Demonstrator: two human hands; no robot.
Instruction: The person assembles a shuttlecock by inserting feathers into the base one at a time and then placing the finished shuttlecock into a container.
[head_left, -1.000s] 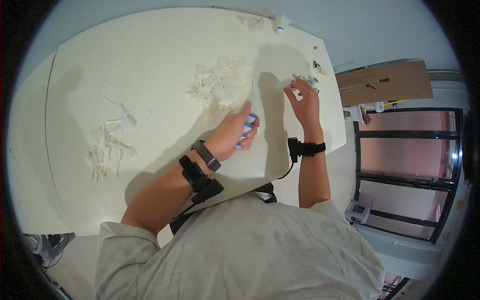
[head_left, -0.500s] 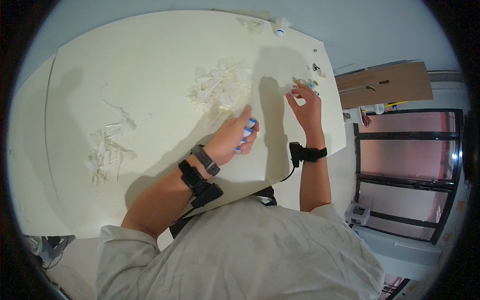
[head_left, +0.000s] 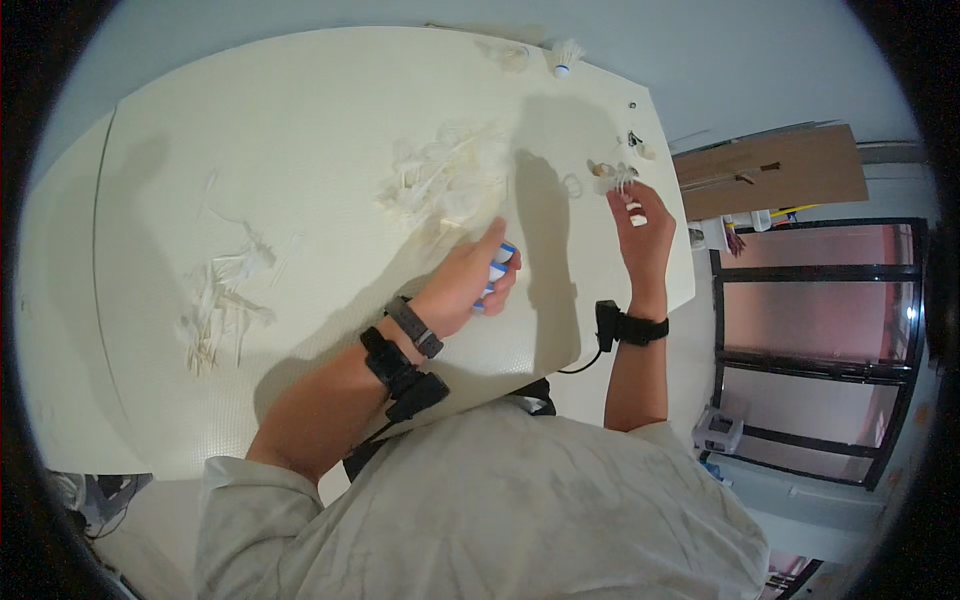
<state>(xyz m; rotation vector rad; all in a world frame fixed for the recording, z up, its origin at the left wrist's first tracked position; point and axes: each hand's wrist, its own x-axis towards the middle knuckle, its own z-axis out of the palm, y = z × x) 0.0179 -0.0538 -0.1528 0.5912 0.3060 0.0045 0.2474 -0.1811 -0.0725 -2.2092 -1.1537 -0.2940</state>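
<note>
"White-and-blue corks (head_left: 497,270): where are they?"

"In the left hand (head_left: 455,285), above the tabletop (head_left: 320,120) near its close edge. Its fingers curl around several, with the thumb laid straight."

"And what has just changed?"

"The right hand (head_left: 648,225). Half a second ago it reached over the small parts (head_left: 601,170) near the right edge; now it has drawn to the right and a little nearer the body. A pale ring (head_left: 572,185) shows on the tabletop, left of those parts."

"Meaning what for the work?"

"My judgement: the right hand has left the ring alone and is busy with the small parts, while the left merely keeps hold."

"How are the right fingers?"

"Narrow, tips close together at a pale pronged piece (head_left: 624,186). Whether they pinch it, I can't tell."

"Anything else different from the earlier frame?"

"Hardly. The left grip looks the same, and the middle feather pile (head_left: 450,180), the left feather heap (head_left: 222,300) and the shuttlecock (head_left: 565,58) at the far edge keep their places."
</note>
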